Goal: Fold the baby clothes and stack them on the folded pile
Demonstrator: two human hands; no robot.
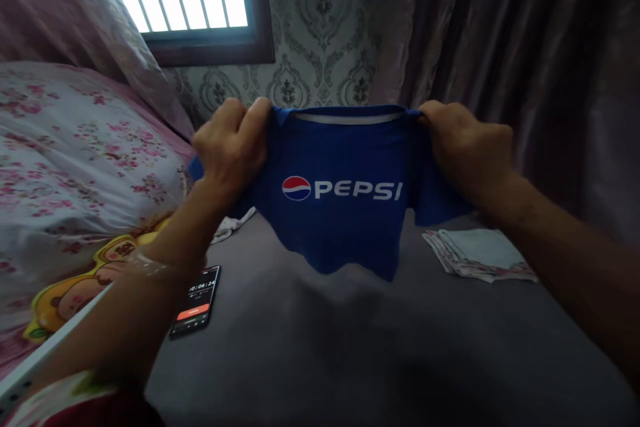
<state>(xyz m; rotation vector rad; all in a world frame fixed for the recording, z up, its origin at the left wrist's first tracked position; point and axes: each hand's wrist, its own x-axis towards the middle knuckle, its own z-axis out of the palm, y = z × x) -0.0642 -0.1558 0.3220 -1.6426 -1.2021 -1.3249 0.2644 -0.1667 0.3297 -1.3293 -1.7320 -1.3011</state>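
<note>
A blue T-shirt [345,220] with a round red, white and blue logo and white PEPSI lettering hangs stretched between my hands above a grey sheet. My left hand [235,144] is closed on its left shoulder, beside the neckline. On the opposite shoulder, my right hand [470,150] grips the cloth with curled fingers. The neck opening faces up, showing a white inner band. The shirt's lower edge is wavy and hangs free over the grey sheet [300,360].
A phone [197,300] showing a timer lies left on the sheet. Folded light cloths [475,254] are stacked at the right, and a white cloth [233,224] lies behind my left forearm. Floral bedding [90,147] and a yellow cartoon cushion [80,297] border the left side.
</note>
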